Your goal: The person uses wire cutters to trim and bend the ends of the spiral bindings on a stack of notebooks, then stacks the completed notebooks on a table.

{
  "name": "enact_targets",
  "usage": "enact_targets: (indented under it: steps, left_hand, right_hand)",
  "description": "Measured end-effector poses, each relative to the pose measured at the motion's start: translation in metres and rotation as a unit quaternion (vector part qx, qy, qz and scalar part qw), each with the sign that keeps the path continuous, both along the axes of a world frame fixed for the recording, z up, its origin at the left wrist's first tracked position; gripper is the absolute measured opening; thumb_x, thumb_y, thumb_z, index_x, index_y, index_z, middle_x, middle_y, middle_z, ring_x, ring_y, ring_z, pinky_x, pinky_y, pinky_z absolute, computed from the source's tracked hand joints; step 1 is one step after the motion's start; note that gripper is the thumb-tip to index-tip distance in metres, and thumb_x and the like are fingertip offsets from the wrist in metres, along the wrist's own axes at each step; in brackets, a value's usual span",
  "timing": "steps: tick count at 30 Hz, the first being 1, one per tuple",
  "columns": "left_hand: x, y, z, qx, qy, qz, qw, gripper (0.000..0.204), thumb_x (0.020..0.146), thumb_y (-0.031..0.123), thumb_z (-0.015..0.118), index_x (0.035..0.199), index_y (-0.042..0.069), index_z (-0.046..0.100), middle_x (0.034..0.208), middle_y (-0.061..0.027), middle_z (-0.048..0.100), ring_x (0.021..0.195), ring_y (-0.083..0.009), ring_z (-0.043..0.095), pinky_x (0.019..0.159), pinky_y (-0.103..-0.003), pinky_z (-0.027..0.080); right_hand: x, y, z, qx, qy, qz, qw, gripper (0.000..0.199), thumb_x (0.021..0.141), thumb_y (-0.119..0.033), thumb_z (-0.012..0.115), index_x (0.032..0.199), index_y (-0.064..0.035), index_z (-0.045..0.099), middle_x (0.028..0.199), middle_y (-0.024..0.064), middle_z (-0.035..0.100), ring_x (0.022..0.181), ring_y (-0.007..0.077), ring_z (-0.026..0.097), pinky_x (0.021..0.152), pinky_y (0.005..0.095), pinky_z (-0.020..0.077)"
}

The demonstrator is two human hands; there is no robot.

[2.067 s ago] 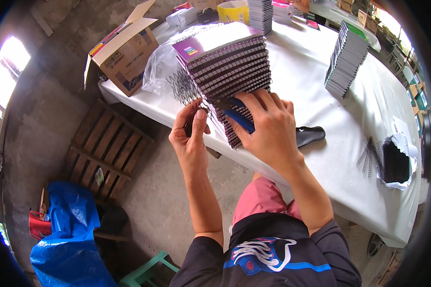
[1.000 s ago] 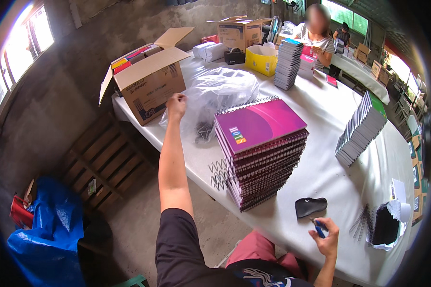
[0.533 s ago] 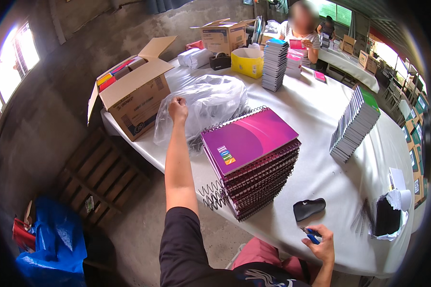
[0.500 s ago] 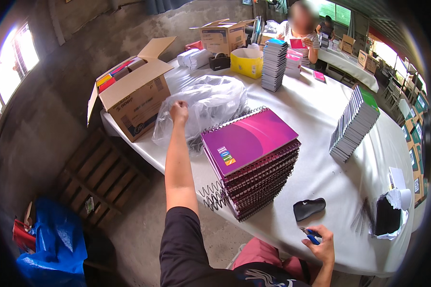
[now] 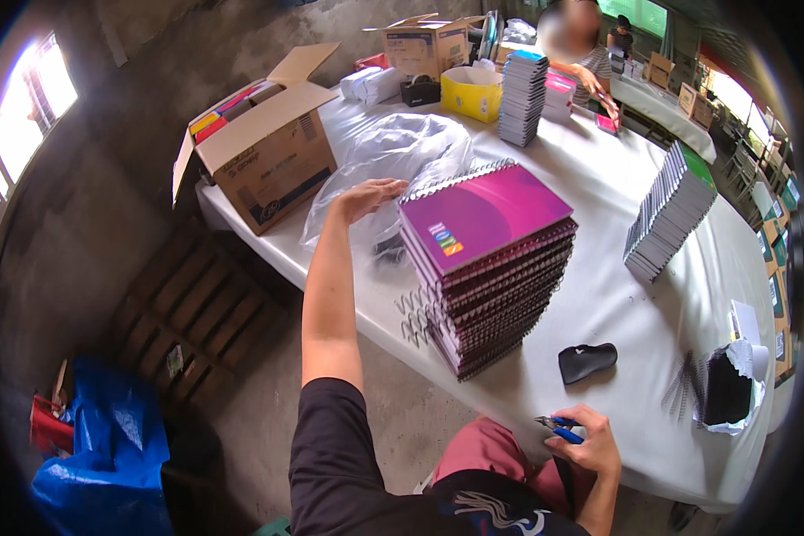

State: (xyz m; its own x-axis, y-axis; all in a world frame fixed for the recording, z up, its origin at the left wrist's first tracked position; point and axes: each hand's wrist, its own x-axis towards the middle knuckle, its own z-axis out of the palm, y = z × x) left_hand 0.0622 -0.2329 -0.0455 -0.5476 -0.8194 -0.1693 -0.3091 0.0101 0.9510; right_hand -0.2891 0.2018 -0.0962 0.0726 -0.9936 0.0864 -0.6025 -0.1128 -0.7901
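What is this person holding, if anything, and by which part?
The right hand holds pliers by their blue handles. The left hand, near the clear plastic bag, shows nothing in its grasp.

Over a white-covered worktop, the person's left hand stretches its fingers out beside the spiral edge of a stack of purple notebooks, in front of a clear plastic bag, though whether it touches either cannot be told. The right hand, near the worktop's front edge, grips blue-handled pliers with the tips toward the left, just below a black pouch. Loose wire coils jut from the stack's left side, an open cardboard box stands at the far left, and a green-topped notebook stack leans to the right.
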Motion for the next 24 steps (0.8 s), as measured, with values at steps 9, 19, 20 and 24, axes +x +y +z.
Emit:
enact_targets:
  steps: [9,19,20,24]
  left_hand:
    - [0.008,0.075,0.001,-0.385,0.039,0.204,0.899,0.027,0.094,0.021,0.049,0.110,0.004,0.061,0.099,-0.0068,0.065,0.091,-0.0169,0.059,0.081,-0.027,0.044]
    - [-0.090,0.310,0.021,-0.390,0.338,0.306,0.800,0.035,0.090,0.023,0.058,0.116,-0.001,0.051,0.092,-0.0071,0.062,0.078,-0.0097,0.058,0.056,-0.019,0.045]
    - [-0.094,0.311,0.021,-0.381,0.367,0.316,0.788,0.031,0.088,0.011,0.060,0.115,-0.002,0.052,0.093,-0.0073,0.063,0.077,-0.0094,0.058,0.057,-0.021,0.046]
    - [-0.103,0.310,0.020,-0.331,0.417,0.346,0.773,0.026,0.090,0.013,0.057,0.111,-0.002,0.055,0.089,-0.0068,0.064,0.074,-0.0084,0.058,0.060,-0.022,0.046]
  right_hand:
    - [0.003,-0.003,0.020,-0.073,0.017,0.008,0.997,0.037,0.066,-0.019,0.078,0.096,-0.0032,0.062,0.085,0.0127,0.062,0.077,0.0293,0.060,0.071,0.0348,0.0472]
    - [0.067,-0.056,0.093,-0.312,0.123,-0.048,0.941,0.036,0.073,-0.017,0.068,0.105,-0.0077,0.056,0.095,0.0100,0.058,0.090,0.0279,0.054,0.079,0.0382,0.0381]
    - [0.072,-0.061,0.097,-0.325,0.137,-0.047,0.934,0.037,0.073,-0.021,0.069,0.107,-0.0092,0.057,0.096,0.0091,0.058,0.089,0.0275,0.054,0.077,0.0378,0.0374]
    - [0.090,-0.069,0.107,-0.340,0.146,-0.058,0.927,0.038,0.073,-0.024,0.069,0.107,-0.0095,0.058,0.095,0.0091,0.058,0.090,0.0283,0.054,0.078,0.0397,0.0367]
